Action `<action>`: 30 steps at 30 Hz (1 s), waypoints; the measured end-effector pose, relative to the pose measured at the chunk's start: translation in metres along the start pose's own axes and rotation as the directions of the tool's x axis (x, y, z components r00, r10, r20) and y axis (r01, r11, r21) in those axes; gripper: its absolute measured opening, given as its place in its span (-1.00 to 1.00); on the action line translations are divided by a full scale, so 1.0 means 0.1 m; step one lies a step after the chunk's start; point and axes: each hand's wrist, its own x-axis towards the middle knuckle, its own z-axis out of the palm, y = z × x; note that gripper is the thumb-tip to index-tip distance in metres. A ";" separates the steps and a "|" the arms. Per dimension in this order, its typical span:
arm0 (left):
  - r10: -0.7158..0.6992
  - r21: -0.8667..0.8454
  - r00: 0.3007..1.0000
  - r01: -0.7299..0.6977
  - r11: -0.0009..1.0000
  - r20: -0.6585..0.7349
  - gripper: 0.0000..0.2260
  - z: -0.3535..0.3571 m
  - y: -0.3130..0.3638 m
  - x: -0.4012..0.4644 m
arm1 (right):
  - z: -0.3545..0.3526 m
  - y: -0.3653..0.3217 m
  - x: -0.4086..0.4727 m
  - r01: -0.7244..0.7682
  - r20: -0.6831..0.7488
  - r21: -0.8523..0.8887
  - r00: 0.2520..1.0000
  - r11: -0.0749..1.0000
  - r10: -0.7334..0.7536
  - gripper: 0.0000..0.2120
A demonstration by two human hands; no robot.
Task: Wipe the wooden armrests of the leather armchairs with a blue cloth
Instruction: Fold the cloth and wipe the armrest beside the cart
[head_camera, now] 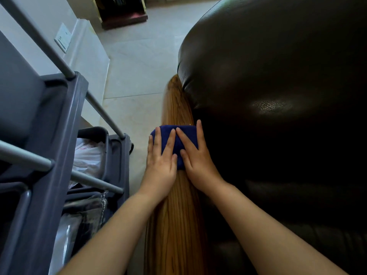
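A long wooden armrest (174, 104) with striped grain runs away from me along the left side of a dark leather armchair (278, 96). A folded blue cloth (186, 133) lies across the armrest about midway. My left hand (160, 161) presses flat on the cloth's left part, fingers spread and draped over the armrest's outer edge. My right hand (195, 159) presses flat on the cloth's right part, beside the leather. Both palms cover the cloth's near half.
A grey cleaning cart (53, 124) with metal rails stands close on the left, holding plastic bags (87, 155). Pale tiled floor (137, 72) lies between cart and chair. A dark wooden furniture base (123, 18) stands far ahead. A wall switch (63, 38) is at upper left.
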 end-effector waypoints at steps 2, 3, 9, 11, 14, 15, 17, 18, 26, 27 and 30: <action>-0.047 -0.033 0.998 0.049 0.998 0.043 -0.46 -0.07 0.05 0.11 | -0.07 -0.07 0.09 -0.041 0.034 -0.018 0.999 0.999 0.041 -0.52; -0.058 -0.032 0.997 0.059 0.998 0.047 -0.46 -0.11 0.07 0.12 | -0.12 -0.10 0.10 -0.044 0.047 -0.055 0.998 0.998 0.046 -0.52; 0.082 0.047 0.996 -0.084 0.995 0.039 -0.45 -0.29 0.06 -0.04 | -0.34 -0.10 -0.06 0.106 0.019 -0.281 0.994 0.954 -0.105 -0.54; 0.054 0.041 0.997 -0.056 0.998 0.050 -0.43 -0.31 0.08 0.05 | -0.35 -0.11 0.00 0.064 0.017 -0.252 0.998 0.966 -0.062 -0.54; 0.018 0.052 0.997 -0.021 0.998 0.071 -0.39 -0.34 0.11 0.26 | -0.40 -0.14 0.18 0.014 0.020 -0.228 1.000 0.974 -0.010 -0.53; 0.008 0.060 0.996 -0.013 0.998 0.085 -0.39 -0.34 0.12 0.33 | -0.41 -0.14 0.24 0.004 0.028 -0.229 1.000 0.973 0.002 -0.52; -0.011 0.085 0.994 0.001 0.996 0.109 -0.38 -0.38 0.13 0.46 | -0.45 -0.15 0.34 -0.010 0.036 -0.245 0.999 0.970 0.020 -0.52; -0.017 0.100 0.994 0.006 0.995 0.110 -0.38 -0.40 0.13 0.51 | -0.46 -0.15 0.38 -0.017 0.035 -0.258 0.999 0.966 0.027 -0.52; 0.009 0.176 0.993 0.012 0.984 -0.116 -0.61 -0.34 0.18 0.25 | -0.32 -0.27 0.12 -0.018 -0.078 -0.348 0.997 0.937 -0.010 -0.63; 0.015 0.189 0.993 0.007 0.982 -0.118 -0.63 -0.33 0.18 0.17 | -0.31 -0.29 0.03 -0.001 -0.065 -0.406 0.997 0.914 -0.028 -0.65; 0.017 0.241 0.997 0.000 0.971 -0.069 -0.66 -0.29 0.18 -0.14 | -0.28 -0.36 -0.28 0.037 0.018 -0.577 0.999 0.816 -0.033 -0.70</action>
